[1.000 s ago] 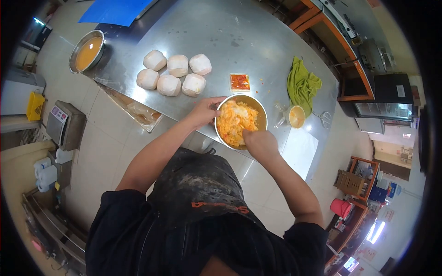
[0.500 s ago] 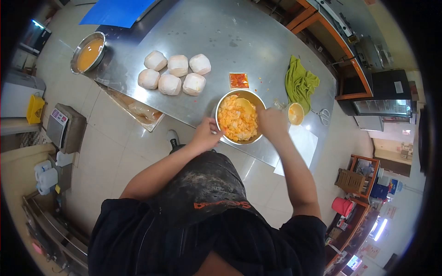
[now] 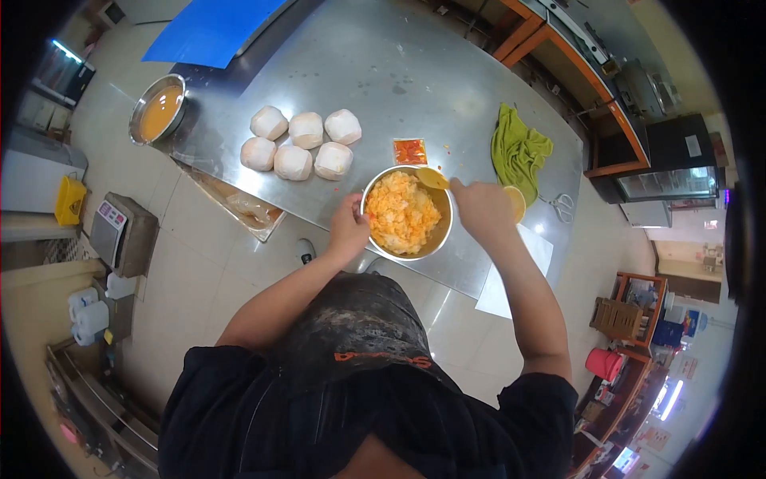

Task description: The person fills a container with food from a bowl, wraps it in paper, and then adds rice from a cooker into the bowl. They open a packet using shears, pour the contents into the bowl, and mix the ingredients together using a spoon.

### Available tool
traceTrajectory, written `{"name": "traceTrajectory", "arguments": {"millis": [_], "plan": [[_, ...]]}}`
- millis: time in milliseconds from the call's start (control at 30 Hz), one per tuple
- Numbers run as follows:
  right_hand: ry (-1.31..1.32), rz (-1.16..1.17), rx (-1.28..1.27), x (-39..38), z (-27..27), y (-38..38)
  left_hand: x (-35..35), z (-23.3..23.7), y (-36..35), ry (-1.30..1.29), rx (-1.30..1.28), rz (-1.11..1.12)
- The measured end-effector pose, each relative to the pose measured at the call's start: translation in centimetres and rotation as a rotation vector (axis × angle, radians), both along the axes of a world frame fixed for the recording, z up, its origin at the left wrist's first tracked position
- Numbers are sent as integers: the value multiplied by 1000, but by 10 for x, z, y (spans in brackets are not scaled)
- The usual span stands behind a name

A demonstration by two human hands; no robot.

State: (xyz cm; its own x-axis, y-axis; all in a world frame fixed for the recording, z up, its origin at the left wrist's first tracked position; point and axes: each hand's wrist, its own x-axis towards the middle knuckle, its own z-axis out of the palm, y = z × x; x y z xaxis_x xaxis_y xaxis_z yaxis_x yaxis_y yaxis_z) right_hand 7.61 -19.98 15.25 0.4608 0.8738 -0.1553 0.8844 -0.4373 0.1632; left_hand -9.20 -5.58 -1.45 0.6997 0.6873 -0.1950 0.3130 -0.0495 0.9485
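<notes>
A metal bowl (image 3: 441,236) at the table's front edge holds an orange-and-white mixture that looks like rice (image 3: 399,214). My left hand (image 3: 349,227) grips the bowl's left rim, fingers closed around it. In my right hand (image 3: 483,211) is the handle of a yellow spoon (image 3: 432,178). The spoon's head is over the far right part of the bowl, at the rim. Just behind the bowl lies a clear packet with red contents (image 3: 410,151). A small yellow bowl (image 3: 519,205) is partly hidden behind my right hand.
Several white, rounded blocks like peeled coconuts (image 3: 306,130) stand left of the bowl. Orange liquid fills a metal basin (image 3: 182,102) at the table's left corner. To the right are a green cloth (image 3: 519,152), scissors (image 3: 563,209) and white paper (image 3: 527,267).
The spoon has come up out of the mixture to the bowl's far right rim. My left hand has shifted slightly left along with the bowl, still gripping its rim.
</notes>
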Motion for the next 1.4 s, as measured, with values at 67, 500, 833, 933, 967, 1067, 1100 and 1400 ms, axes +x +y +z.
{"name": "traceTrajectory", "arguments": {"millis": [67, 500, 833, 933, 967, 1067, 1100, 1400], "plan": [[17, -14, -42, 3, -28, 12, 9, -12, 8, 1, 84, -34], [291, 356, -213, 57, -73, 32, 27, -14, 54, -31, -315, -229], [180, 445, -131, -2, 11, -9, 34, -11, 55, -20, -368, -196], [270, 389, -170, -24, -5, -15, 36, -7, 52, -26, -395, -167], [268, 349, -176, -27, -14, -12, 36, -5, 52, -4, -374, -177], [254, 214, -157, -42, -47, -2, 28, -4, 43, 25, -384, -165], [226, 164, -117, -42, -59, 7, 29, -6, 39, -4, -421, -127], [37, -136, 6, -34, -16, 45, 24, 7, 30, -31, -552, -120]]}}
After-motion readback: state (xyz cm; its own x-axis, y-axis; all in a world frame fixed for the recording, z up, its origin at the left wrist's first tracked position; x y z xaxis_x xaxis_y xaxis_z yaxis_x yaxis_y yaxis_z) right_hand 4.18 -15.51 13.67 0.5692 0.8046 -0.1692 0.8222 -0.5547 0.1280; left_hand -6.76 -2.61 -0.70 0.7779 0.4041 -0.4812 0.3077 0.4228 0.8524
